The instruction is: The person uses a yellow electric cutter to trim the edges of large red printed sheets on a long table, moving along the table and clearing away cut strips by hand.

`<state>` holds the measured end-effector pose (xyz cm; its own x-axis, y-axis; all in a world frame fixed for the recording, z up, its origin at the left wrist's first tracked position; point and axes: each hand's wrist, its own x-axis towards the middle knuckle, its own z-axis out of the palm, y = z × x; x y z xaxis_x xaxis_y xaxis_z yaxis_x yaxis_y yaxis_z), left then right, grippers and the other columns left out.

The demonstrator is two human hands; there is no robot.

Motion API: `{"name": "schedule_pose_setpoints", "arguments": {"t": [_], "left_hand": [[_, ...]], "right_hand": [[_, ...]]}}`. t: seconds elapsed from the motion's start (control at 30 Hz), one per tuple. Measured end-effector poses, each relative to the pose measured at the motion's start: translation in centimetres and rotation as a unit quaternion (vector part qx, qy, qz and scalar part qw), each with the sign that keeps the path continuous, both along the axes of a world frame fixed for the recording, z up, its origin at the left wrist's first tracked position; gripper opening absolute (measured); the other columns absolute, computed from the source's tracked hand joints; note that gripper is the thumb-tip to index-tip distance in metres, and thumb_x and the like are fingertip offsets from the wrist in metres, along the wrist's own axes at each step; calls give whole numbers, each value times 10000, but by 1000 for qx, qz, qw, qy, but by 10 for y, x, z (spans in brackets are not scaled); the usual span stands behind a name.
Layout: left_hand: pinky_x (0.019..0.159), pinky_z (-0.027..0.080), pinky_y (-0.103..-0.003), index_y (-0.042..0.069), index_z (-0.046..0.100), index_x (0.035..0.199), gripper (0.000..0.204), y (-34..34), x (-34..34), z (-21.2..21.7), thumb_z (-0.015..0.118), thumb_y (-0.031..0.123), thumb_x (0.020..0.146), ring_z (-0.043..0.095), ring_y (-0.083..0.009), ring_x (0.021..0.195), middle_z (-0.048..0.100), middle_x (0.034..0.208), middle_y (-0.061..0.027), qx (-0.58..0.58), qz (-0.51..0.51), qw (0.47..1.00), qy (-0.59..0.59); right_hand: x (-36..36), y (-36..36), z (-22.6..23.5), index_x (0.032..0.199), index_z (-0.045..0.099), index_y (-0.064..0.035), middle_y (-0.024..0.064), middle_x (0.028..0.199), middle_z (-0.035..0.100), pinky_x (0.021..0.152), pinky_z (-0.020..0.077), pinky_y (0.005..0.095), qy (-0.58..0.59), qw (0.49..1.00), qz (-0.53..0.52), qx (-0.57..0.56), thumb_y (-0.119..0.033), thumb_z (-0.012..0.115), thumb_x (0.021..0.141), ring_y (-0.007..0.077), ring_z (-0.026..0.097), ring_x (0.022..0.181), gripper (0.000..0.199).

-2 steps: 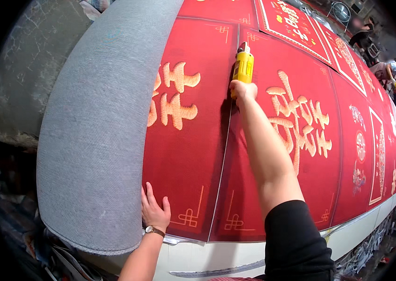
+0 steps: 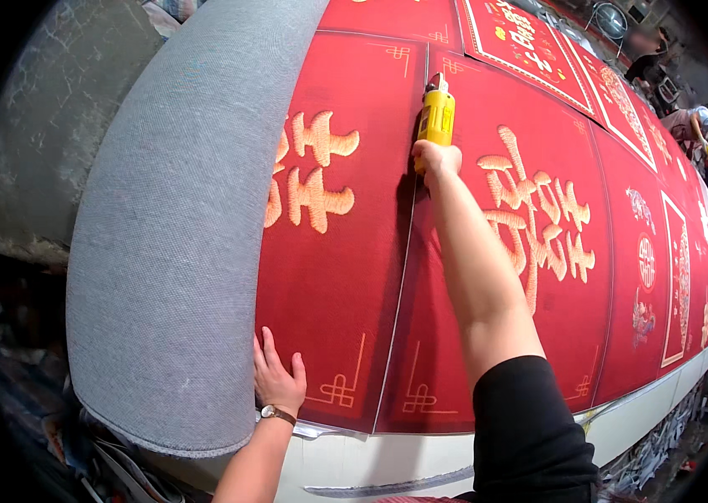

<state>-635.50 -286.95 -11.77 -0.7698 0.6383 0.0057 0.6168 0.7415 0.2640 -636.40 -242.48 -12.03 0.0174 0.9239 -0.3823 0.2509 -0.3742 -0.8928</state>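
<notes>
My right hand (image 2: 438, 159) is wrapped round the yellow body of a handheld electric cutter (image 2: 437, 117). The cutter's metal head points away from me, over the dark border line between two red printed mats. On the nearer side of the tool, a thin pale slit (image 2: 398, 323) runs down that line to the front edge. My left hand (image 2: 277, 377), with a wristwatch (image 2: 268, 411), lies flat with fingers spread on the left red mat (image 2: 329, 293), its fingertips beside a thick grey roll. The right red mat (image 2: 454, 360) passes under my right forearm.
The grey-backed roll (image 2: 165, 235) covers the left side of the mat sheet. More printed red mats (image 2: 639, 226) stretch off to the right along the pale table edge (image 2: 354, 461). Other people (image 2: 693, 126) are at the far right. Scrap strips (image 2: 664, 444) lie below the table.
</notes>
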Motion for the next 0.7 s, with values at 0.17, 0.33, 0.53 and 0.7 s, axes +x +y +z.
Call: {"name": "schedule_pose_setpoints", "arguments": {"t": [0.17,0.33,0.53,0.7], "left_hand": [[1090,241,-495,37,287,1425,716,2,2,1,589,231,806,271,-418,1340,238,1486,-209,-5,10,1000,-22],[1083,253,-495,40,302,1417,706,2,3,0,597,230,804,279,-411,1338,251,1484,-200,38,27,998,-36],[1061,307,-504,91,262,1451,714,-2,3,-6,573,313,848,319,-426,1317,276,1464,-228,29,13,999,8],[1086,276,-488,73,288,1433,695,-10,1,-24,576,334,858,301,-401,1336,259,1489,-185,62,-8,997,53]], "right_hand": [[9,18,-10,870,580,49,111,705,613,530,499,329,245,967,33,-53,-35,646,676,212,598,568,221],[99,-58,-6,1029,563,46,105,893,628,689,497,293,434,877,180,-100,-130,608,708,186,604,745,369],[270,-224,47,1067,547,14,84,896,613,753,473,291,341,904,206,-156,-221,679,600,181,599,800,539],[393,-356,74,1132,531,38,141,999,625,819,478,340,310,905,129,-262,-116,682,620,221,603,907,556]]}}
